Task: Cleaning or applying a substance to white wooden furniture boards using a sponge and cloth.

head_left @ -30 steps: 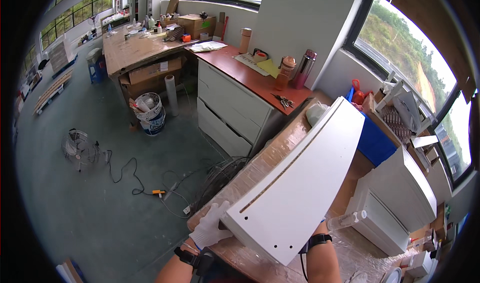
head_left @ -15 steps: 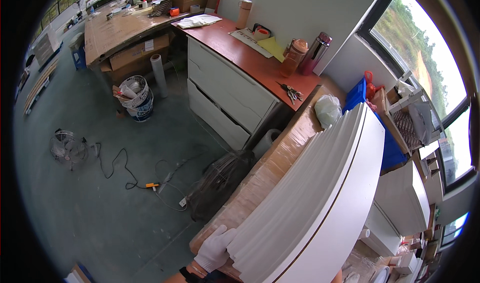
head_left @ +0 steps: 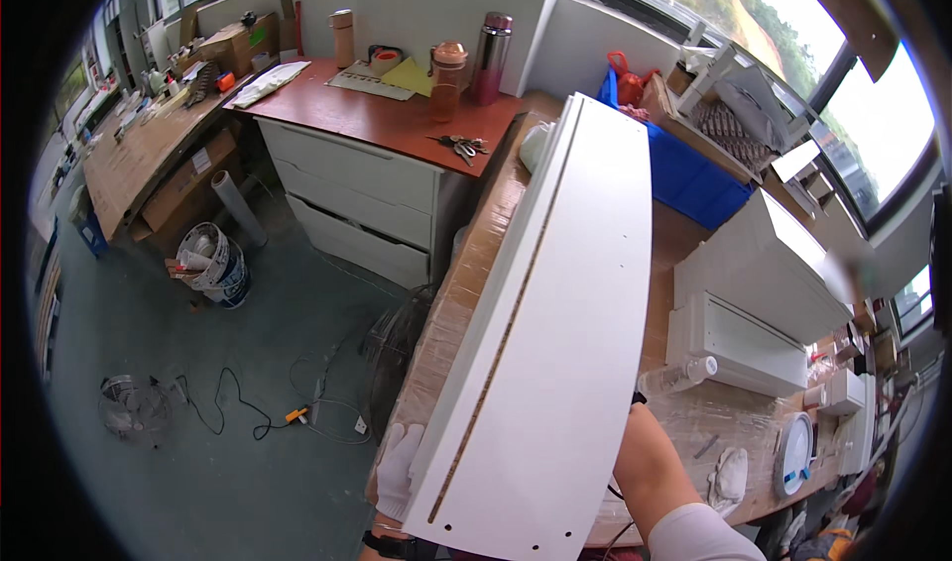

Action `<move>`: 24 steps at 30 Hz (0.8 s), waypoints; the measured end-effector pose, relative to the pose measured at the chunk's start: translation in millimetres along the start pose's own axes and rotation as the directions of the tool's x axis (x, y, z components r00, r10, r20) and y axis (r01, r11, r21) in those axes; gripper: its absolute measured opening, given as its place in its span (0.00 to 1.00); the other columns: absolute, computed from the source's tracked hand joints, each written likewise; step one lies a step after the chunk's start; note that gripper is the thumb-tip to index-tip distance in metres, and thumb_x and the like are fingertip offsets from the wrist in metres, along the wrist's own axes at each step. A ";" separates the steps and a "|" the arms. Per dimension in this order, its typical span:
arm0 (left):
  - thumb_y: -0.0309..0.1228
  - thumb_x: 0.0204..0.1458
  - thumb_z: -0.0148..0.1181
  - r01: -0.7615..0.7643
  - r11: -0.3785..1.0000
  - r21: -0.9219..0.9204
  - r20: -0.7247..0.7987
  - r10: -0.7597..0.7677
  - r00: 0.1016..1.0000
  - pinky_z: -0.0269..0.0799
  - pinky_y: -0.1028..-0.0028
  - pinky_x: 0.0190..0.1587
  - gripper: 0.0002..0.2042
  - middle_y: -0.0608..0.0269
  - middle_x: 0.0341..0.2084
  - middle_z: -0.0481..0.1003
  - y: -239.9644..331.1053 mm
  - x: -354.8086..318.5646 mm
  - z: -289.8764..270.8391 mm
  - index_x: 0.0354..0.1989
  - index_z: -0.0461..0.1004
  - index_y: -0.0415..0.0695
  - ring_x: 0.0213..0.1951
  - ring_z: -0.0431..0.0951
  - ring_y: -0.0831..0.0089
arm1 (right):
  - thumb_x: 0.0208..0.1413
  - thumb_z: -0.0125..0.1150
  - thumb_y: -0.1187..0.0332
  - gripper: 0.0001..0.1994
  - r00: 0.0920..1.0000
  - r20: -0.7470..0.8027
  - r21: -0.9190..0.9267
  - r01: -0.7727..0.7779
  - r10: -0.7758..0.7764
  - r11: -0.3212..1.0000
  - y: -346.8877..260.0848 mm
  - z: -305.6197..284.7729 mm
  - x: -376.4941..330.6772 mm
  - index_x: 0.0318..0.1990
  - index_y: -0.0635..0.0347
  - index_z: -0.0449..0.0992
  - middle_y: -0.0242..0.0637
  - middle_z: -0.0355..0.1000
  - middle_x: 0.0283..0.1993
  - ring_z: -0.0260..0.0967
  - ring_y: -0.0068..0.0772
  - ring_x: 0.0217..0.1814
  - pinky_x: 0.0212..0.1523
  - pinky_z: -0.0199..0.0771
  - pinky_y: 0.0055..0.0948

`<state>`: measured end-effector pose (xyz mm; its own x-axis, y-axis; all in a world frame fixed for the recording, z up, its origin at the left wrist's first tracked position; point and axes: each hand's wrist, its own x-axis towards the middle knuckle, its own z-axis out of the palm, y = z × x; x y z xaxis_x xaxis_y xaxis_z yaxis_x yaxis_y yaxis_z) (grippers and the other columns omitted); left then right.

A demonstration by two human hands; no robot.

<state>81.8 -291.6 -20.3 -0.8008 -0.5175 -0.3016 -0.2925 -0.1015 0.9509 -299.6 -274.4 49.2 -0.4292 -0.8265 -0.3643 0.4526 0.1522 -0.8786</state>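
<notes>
The white panel (head_left: 565, 313) was over the wrapped desk (head_left: 739, 424), probably stiff, heavy and slippery, best held by both long edges, with the left hand (head_left: 397, 467) against one, grip unclear, and the right hand hidden, state untellable.

A brown workbench wrapped in clear film (head_left: 684, 432) runs from near to far, a large white curved panel (head_left: 555, 323) over its left part, underside hidden, while to the right lie a clear bottle (head_left: 677, 376), a white glove (head_left: 731, 474), a round white lid-like piece (head_left: 793, 454) and stacked white panels (head_left: 754, 264). Farther left, a red-brown cabinet top (head_left: 367, 130) carries a white cloth (head_left: 272, 83), a yellow sheet (head_left: 409, 77), an amber bottle (head_left: 447, 83), a thermos (head_left: 492, 60) and metal hand tools (head_left: 462, 148). On the grey-green floor (head_left: 268, 363), at left, stand a fan (head_left: 134, 407) and a filled bucket (head_left: 218, 274), with an orange connector (head_left: 297, 415) lying nearer the bench.
</notes>
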 end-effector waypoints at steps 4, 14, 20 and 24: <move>0.28 0.52 0.59 0.193 0.918 0.348 0.154 -0.259 0.954 0.73 0.63 0.47 0.17 0.53 0.41 0.75 2.7 -39.3 18.6 0.51 0.74 0.41 0.45 0.77 0.54 | 0.68 0.49 0.50 0.31 0.991 -0.136 0.291 0.034 0.006 0.956 29.0 -33.6 -73.0 0.69 0.64 0.59 0.42 0.67 0.64 0.67 0.35 0.60 0.61 0.68 0.37; 0.38 0.60 0.54 0.204 0.240 0.949 -0.043 -0.542 0.839 0.73 0.58 0.52 0.18 0.48 0.48 0.75 72.6 -62.0 13.8 0.55 0.73 0.41 0.50 0.77 0.51 | 0.64 0.54 0.55 0.29 0.945 -0.326 -0.723 -0.220 -0.041 0.655 82.8 -100.6 -395.9 0.68 0.62 0.63 0.52 0.70 0.62 0.66 0.53 0.66 0.65 0.65 0.37; 0.43 0.64 0.50 0.197 -0.235 0.952 -0.279 -0.396 0.875 0.72 0.56 0.55 0.21 0.46 0.53 0.75 71.2 -7.7 -8.9 0.57 0.73 0.41 0.53 0.77 0.50 | 0.54 0.61 0.49 0.30 0.515 -0.751 -0.658 -0.530 -0.413 0.535 81.7 -193.6 -521.7 0.61 0.57 0.73 0.56 0.66 0.64 0.64 0.57 0.65 0.65 0.62 0.44; 0.44 0.67 0.42 0.442 0.045 0.896 -0.444 0.099 0.891 0.75 0.56 0.49 0.20 0.49 0.47 0.80 49.9 26.3 -23.5 0.52 0.78 0.49 0.48 0.81 0.53 | 0.47 0.64 0.42 0.34 0.483 -0.657 -0.665 -0.733 -0.579 0.143 113.5 -236.5 -563.7 0.60 0.50 0.73 0.53 0.64 0.65 0.58 0.56 0.68 0.65 0.55 0.51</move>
<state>58.4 -330.2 20.8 -0.5102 -0.8480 -0.1432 -0.8351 0.5283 -0.1534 -191.1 337.0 81.9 -0.9828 -0.1316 0.1299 -0.1408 0.9880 -0.0638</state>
